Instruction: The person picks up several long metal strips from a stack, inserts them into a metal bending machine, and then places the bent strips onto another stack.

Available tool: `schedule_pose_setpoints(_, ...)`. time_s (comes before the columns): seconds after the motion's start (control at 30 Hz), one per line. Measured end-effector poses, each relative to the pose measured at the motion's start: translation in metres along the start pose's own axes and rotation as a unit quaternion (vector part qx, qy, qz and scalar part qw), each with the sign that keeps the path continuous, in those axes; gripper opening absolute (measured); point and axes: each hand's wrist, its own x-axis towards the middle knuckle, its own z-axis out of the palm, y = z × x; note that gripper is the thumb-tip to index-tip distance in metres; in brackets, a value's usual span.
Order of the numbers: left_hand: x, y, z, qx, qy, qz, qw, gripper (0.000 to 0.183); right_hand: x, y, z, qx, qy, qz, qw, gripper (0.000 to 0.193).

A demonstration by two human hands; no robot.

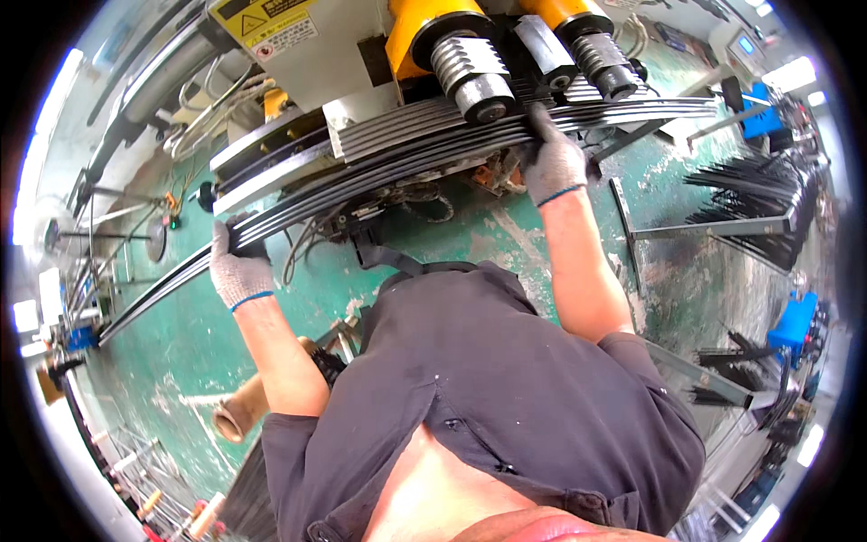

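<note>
A bundle of several long, thin dark metal bars (388, 169) stretches across in front of me, from the lower left to the machine (312, 63) at the upper right. My left hand (241, 268), in a knit glove with a dark palm, is closed around the bundle toward its left end. Near the machine's ribbed metal rollers (471, 65), my right hand (554, 163), gloved the same way, grips the bars. Its fingertips are partly hidden behind them. More bars lie side by side on the machine's bed (271, 188), just beyond the bundle.
Yellow housings (417, 32) stand above the rollers. Cables (217, 108) hang at the machine's left. On the right, a metal rack (713, 228) carries dark rods, with blue equipment (795, 323) beyond. A brown tube (239, 414) is beside my left elbow, over the worn green floor (163, 379).
</note>
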Motion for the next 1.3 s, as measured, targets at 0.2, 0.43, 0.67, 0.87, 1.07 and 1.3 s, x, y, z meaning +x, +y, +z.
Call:
schedule_pose_setpoints(0.2,0.026,-0.057,0.033,-0.054,0.03,-0.113,0.992,0.029,0.015,0.037,0.026,-0.089,-0.019,0.024,0.996,0.033)
schedule_pose_setpoints(0.43,0.031,-0.07,0.037,0.038,-0.16,-0.1,0.981,0.036,0.078,0.07,0.014,-0.358,0.045,-0.148,0.921,0.035)
schedule_pose_setpoints(0.67,0.089,-0.035,-0.008,-0.125,-0.05,-0.098,0.986,0.034,0.073,0.073,0.025,-0.244,0.044,-0.109,0.963,0.035)
schedule_pose_setpoints(0.87,0.047,-0.079,0.054,-0.082,-0.066,-0.151,0.983,0.03,0.074,0.075,0.02,-0.237,0.021,-0.1,0.966,0.036)
schedule_pose_setpoints(1.07,0.051,-0.08,0.036,-0.118,-0.125,-0.16,0.972,0.033,0.075,0.07,0.015,-0.247,0.001,-0.085,0.965,0.036)
schedule_pose_setpoints(1.3,0.075,-0.047,0.007,-0.05,-0.072,-0.053,0.995,0.04,0.081,0.076,0.014,-0.261,-0.015,-0.085,0.961,0.037)
